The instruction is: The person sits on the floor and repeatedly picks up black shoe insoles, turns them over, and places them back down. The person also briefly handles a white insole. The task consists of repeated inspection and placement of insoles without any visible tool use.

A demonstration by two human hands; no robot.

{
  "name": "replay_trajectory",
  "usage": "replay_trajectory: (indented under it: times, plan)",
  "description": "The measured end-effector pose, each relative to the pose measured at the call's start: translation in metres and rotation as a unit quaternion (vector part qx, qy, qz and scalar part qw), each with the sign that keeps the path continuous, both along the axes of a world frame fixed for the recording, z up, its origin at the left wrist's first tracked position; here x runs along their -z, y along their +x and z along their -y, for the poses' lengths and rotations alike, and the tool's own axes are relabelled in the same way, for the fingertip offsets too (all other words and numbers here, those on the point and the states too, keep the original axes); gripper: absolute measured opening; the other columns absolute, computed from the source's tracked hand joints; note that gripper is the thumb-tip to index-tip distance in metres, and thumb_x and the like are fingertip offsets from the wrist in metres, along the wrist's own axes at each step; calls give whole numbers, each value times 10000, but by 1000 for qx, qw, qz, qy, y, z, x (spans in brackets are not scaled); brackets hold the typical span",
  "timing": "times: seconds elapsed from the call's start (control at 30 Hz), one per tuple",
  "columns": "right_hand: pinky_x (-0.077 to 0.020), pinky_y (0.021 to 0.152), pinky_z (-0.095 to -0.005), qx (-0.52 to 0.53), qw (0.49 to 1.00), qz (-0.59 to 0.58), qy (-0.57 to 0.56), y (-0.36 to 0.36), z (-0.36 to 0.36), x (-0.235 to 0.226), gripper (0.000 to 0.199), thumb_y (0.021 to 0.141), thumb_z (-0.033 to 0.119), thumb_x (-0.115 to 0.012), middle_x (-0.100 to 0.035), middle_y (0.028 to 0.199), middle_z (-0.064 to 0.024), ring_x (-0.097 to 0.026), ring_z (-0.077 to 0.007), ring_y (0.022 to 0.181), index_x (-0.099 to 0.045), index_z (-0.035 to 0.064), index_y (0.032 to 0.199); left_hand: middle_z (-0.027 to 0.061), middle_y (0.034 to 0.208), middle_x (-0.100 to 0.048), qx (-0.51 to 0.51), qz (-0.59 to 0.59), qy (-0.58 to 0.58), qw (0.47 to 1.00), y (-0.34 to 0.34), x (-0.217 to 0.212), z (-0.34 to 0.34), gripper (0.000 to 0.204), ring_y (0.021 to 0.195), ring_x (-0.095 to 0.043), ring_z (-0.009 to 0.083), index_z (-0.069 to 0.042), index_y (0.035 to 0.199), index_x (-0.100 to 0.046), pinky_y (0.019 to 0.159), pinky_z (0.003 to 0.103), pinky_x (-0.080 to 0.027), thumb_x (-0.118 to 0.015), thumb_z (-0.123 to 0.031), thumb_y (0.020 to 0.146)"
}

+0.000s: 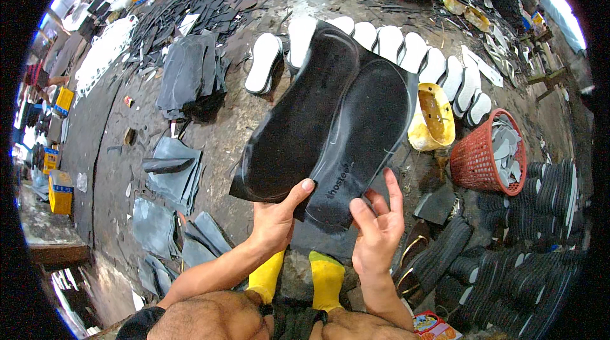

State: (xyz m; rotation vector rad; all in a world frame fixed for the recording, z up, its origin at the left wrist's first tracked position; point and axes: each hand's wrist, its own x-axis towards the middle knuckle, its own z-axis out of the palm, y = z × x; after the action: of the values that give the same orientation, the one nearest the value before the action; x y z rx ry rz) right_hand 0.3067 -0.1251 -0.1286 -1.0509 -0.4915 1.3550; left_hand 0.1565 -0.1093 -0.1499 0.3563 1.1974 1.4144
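A black rubber sheet (289,130) with two foot-shaped sole outlines side by side is held up over the floor in front of me. My left hand (277,216) grips its near edge, thumb on top and the other fingers hidden underneath. At the near right corner, my right hand (379,225) holds the sheet with its thumb against the edge. Its index finger stretches up along the side, and the other fingers are partly curled. Beyond the sheet, white-topped soles (264,63) stand in a curved row, partly covered by it.
A yellow tub (433,117) and a red basket (473,161) of grey cut pieces stand right. Dark ribbed soles (508,289) are piled at the lower right. Stacked black sheets (187,73) and grey sheets (173,171) lie left. Black scraps (190,6) cover the far floor.
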Motion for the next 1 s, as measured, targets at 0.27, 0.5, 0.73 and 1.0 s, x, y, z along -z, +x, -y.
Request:
replay_trajectory:
  times: [0.27, 0.5, 0.73, 1.0]
  plan:
    - [-409, 1083, -364, -9, 998, 45, -40, 18, -17, 31, 603, 871, -25, -670, -582, 1331, -87, -562, -223, 1207, -459, 30, 1433, 117, 1326, -628, 103, 51, -58, 992, 1, 30, -1, 585, 1203, -590, 200, -38, 1378, -547, 1034, 382, -472, -803, -211, 882]
    - [-610, 779, -355, 31, 989, 129, -66, 9, -1, 19, 613, 1000, 176, -613, -555, 1380, -137, -583, -198, 1182, -355, 70, 1545, 209, 1636, -294, 456, -222, 315, 802, -10, 30, 2, 1078, 1533, -258, 318, -68, 1596, -276, 1239, 448, -222, -896, -353, 761]
    - [-541, 926, -393, 65, 894, 434, 89, 57, 2, -2, 458, 919, 93, -691, -625, 1320, -173, -613, -286, 1165, -583, 11, 1357, 66, 1262, -672, 267, 41, 107, 957, -7, 33, -10, 523, 1148, -628, 148, -17, 1405, -528, 1011, 332, -513, -722, -13, 918]
    - [-386, 1113, -497, -200, 639, 684, 290, 65, -3, 9, 624, 694, 224, -868, -577, 1423, -129, -517, -363, 1323, -662, 157, 1280, 76, 1367, -616, 397, 75, 107, 908, -27, 30, 2, 615, 1213, -599, 153, -37, 1474, -474, 1020, 330, -505, -713, 27, 911]
